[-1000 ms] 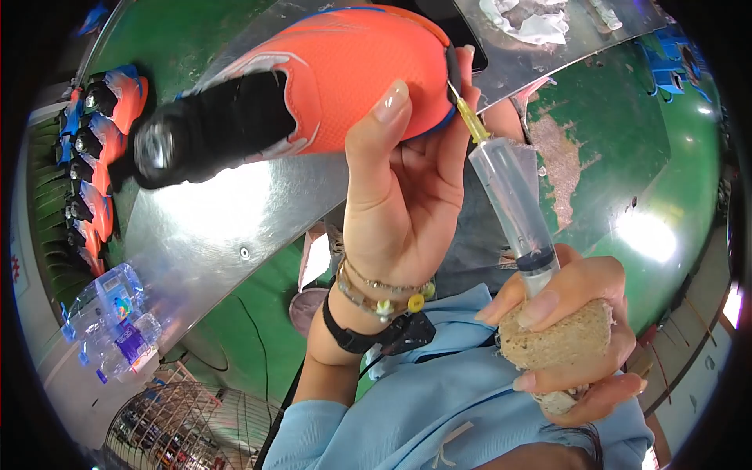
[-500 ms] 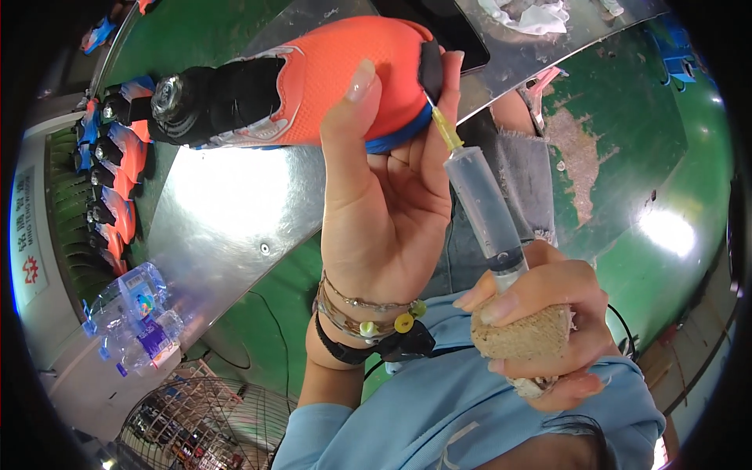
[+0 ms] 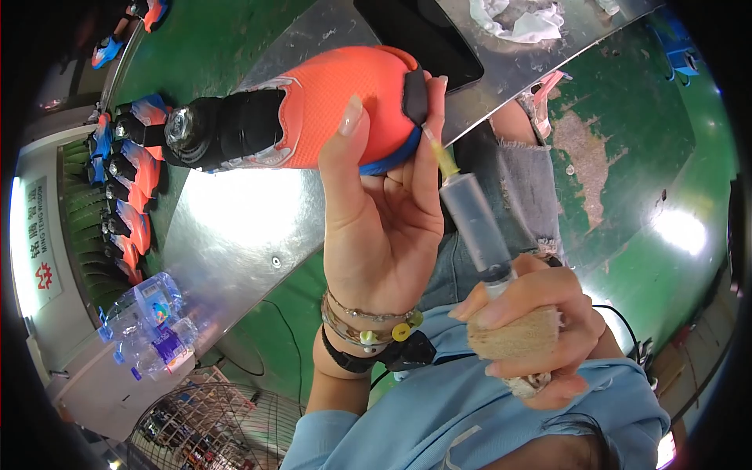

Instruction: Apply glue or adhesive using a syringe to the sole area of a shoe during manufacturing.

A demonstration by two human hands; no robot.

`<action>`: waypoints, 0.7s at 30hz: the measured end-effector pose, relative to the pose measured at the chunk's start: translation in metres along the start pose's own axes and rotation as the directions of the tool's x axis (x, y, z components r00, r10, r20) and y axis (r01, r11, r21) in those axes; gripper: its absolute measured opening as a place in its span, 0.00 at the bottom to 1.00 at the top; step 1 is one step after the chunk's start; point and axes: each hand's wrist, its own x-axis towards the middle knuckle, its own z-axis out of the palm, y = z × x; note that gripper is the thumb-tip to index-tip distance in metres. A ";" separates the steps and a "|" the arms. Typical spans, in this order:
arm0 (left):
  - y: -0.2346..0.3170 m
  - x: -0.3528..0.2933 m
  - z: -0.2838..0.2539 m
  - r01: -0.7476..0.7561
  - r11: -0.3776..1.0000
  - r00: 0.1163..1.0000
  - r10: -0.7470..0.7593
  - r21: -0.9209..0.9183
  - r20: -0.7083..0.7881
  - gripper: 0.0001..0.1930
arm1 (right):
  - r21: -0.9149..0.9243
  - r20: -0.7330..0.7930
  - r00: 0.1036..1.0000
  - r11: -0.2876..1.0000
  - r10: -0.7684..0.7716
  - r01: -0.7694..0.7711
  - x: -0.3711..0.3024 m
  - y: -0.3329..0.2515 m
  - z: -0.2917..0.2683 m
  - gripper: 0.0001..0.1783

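Note:
My left hand (image 3: 380, 243) is wrapped round the front of an orange shoe (image 3: 333, 110) with a blue sole edge, thumb on the upper and fingers underneath. The shoe lies on its length, black toe cap (image 3: 415, 98) to the right; a black last (image 3: 227, 129) fills its collar. In my right hand (image 3: 560, 317) is a clear syringe (image 3: 476, 223) with a yellow needle hub (image 3: 445, 160). Its needle points up at the sole edge by the toe cap; whether the tip touches is unclear. A beige pad (image 3: 513, 337) is also gripped in my right palm.
Several similar shoes on lasts (image 3: 133, 172) stand in a row at left. A metal table (image 3: 227, 243) carries plastic bottles (image 3: 153, 321), a dark flat tablet-like panel (image 3: 423, 39) and crumpled white material (image 3: 517, 22). A wire fan guard (image 3: 211, 423) is at lower left.
The needle tip has drawn back from the toe cap's edge toward me. The shoe sits slightly lower in view; both hands keep their hold.

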 end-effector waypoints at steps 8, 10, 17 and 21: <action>0.004 -0.004 -0.005 0.057 0.989 0.997 -0.049 -0.136 0.066 0.22 | -0.732 0.250 0.968 0.650 -0.025 0.206 0.043 0.008 -0.026 0.29; 0.001 -0.005 -0.007 0.031 0.992 0.999 -0.035 0.125 0.028 0.23 | -0.831 0.370 0.907 0.364 -0.203 0.420 0.057 0.029 -0.030 0.30; 0.006 -0.006 -0.010 0.128 0.991 0.991 -0.130 0.051 0.042 0.23 | -0.894 0.399 0.914 0.188 -0.075 0.406 0.059 0.030 -0.028 0.26; 0.016 0.010 0.002 0.020 0.994 1.000 -0.018 0.109 -0.014 0.20 | -0.881 0.401 0.897 0.191 -0.186 0.433 0.058 0.020 -0.052 0.25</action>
